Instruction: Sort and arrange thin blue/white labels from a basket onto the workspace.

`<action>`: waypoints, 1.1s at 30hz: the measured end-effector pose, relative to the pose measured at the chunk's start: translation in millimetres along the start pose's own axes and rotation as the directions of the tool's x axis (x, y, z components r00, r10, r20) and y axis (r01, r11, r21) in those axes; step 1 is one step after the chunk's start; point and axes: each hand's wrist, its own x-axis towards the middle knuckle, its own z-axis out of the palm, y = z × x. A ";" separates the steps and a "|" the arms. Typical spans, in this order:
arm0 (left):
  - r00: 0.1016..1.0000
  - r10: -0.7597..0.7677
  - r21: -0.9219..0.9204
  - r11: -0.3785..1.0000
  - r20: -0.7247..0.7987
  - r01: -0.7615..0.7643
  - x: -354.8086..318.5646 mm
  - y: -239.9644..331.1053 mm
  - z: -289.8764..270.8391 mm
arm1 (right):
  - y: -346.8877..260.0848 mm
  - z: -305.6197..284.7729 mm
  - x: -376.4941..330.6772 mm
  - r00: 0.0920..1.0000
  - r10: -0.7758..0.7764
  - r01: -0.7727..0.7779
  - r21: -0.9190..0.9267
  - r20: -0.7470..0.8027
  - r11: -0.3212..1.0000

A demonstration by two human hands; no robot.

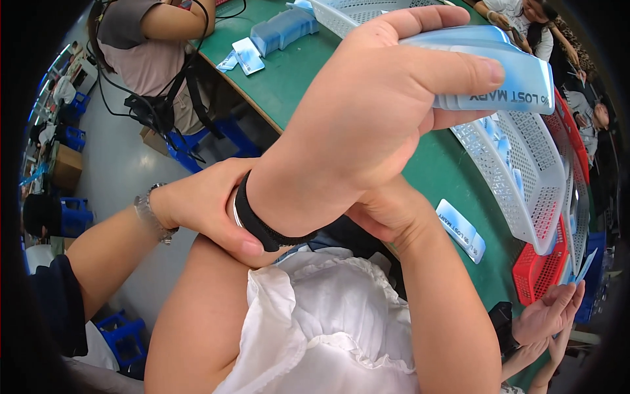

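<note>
My left hand [367, 111] is raised close to the camera and grips a light-blue flat box [505, 72] between thumb and fingers. A black band [259, 220] circles that wrist. Another person's hand [203, 210], wearing a metal watch, reaches in from the left and clasps my left wrist at the band. My right hand [387, 213] sits under my left hand, touching its underside; its fingers are hidden. A white ruffled garment [328, 315] lies below between my forearms.
A green table [289, 85] holds white perforated baskets [525, 177], a red basket [541, 269] and loose light-blue boxes [459, 230]. A seated person [151, 39] is at the upper left. Another person's open hands [548, 315] are at the lower right. Blue stools [125, 335] stand on the floor.
</note>
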 end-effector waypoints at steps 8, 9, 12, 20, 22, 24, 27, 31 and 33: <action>0.992 -0.060 0.150 0.986 -0.113 0.077 -8.2 3.8 13.9 | 22.4 -14.2 -12.4 0.992 -0.123 0.123 -0.003 0.036 0.992; 0.994 -0.050 0.144 0.988 -0.098 0.064 -2.7 7.8 15.2 | 23.7 -12.5 -15.3 0.989 -0.145 0.145 -0.010 0.000 0.989; 0.947 -0.075 -0.120 0.992 -0.312 0.039 3.8 19.3 8.2 | 23.9 -4.2 -29.8 0.974 -0.162 0.152 -0.070 -0.159 0.986; 0.813 0.242 0.041 0.965 -0.529 -0.260 56.8 38.3 47.9 | 34.9 36.0 -43.1 0.851 -0.233 0.178 -0.159 -0.470 0.971; 0.833 0.141 0.335 0.941 -0.534 0.056 25.2 31.6 52.1 | 33.6 50.4 -43.5 0.787 -0.267 0.165 -0.227 -0.556 0.960; 0.828 0.092 0.343 0.931 -0.554 0.126 18.6 30.3 52.8 | 30.7 63.3 -43.0 0.770 -0.234 0.067 -0.290 -0.593 0.955; 0.810 0.045 0.358 0.910 -0.585 0.208 16.7 32.6 57.0 | 27.2 71.0 -42.7 0.718 -0.263 0.033 -0.346 -0.645 0.938; 0.823 -0.049 0.371 0.877 -0.565 0.307 14.5 39.1 59.1 | 35.4 60.4 -40.6 0.730 -0.331 0.059 -0.426 -0.598 0.903; 0.874 -0.049 0.377 0.890 -0.483 0.258 6.5 45.1 46.4 | 34.8 50.5 -43.3 0.751 -0.323 0.078 -0.409 -0.576 0.909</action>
